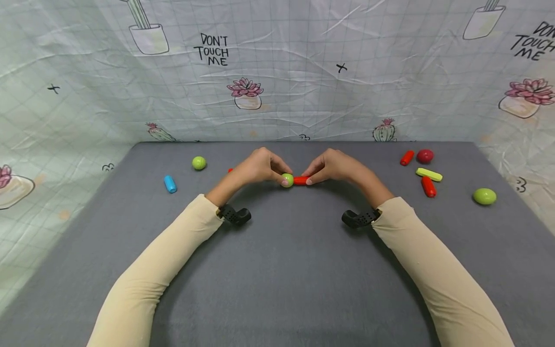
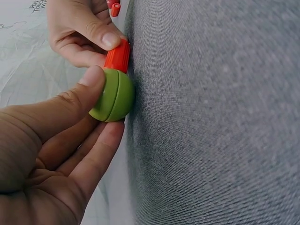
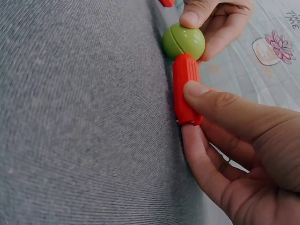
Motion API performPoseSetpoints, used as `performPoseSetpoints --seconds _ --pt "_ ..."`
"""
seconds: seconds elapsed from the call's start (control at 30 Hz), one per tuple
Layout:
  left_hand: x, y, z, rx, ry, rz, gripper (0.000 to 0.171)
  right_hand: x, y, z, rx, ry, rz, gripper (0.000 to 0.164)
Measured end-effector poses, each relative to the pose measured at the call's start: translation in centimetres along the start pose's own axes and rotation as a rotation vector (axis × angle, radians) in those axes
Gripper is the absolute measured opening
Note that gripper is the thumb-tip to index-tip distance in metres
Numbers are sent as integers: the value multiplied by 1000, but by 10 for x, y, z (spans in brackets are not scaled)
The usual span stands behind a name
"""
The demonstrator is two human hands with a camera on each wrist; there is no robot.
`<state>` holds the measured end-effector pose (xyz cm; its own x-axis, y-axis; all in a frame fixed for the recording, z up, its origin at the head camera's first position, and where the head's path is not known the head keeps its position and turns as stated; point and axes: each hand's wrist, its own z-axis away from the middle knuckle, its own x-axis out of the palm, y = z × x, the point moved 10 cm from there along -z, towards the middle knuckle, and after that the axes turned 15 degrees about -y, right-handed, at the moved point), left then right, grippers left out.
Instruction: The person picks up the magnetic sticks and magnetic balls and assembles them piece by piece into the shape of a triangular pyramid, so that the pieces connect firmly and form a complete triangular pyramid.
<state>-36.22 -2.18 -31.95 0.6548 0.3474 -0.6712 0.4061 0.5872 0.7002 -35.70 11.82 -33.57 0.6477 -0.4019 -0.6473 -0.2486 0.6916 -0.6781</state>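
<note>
My left hand [image 1: 265, 166] pinches a green ball [image 2: 113, 96] with a seam line round it, thumb on one side and fingers on the other. From the other side, my right hand [image 1: 331, 166] holds a ribbed red stick [image 3: 186, 89] between thumb and fingers. One end of the stick meets the ball, and both lie low at the grey cloth surface. In the head view the two hands face each other near the far middle of the table, with the ball and stick in line between the thumbs.
Left of my hands are a green ball [image 1: 199, 163] and a blue stick [image 1: 170, 184]; a red piece [image 1: 230, 170] peeks out behind the left wrist. At right lie red sticks [image 1: 407, 157], a red ball [image 1: 425, 156], a yellow stick [image 1: 429, 174] and a green oval [image 1: 484, 196]. A printed curtain [image 1: 295, 72] hangs behind.
</note>
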Motion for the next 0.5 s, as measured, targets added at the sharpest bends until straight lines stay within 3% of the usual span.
performPoseSetpoints --seconds 0.5 --pt "1 -2 0 -13 2 7 27 3 2 -1 -18 0 -61 28"
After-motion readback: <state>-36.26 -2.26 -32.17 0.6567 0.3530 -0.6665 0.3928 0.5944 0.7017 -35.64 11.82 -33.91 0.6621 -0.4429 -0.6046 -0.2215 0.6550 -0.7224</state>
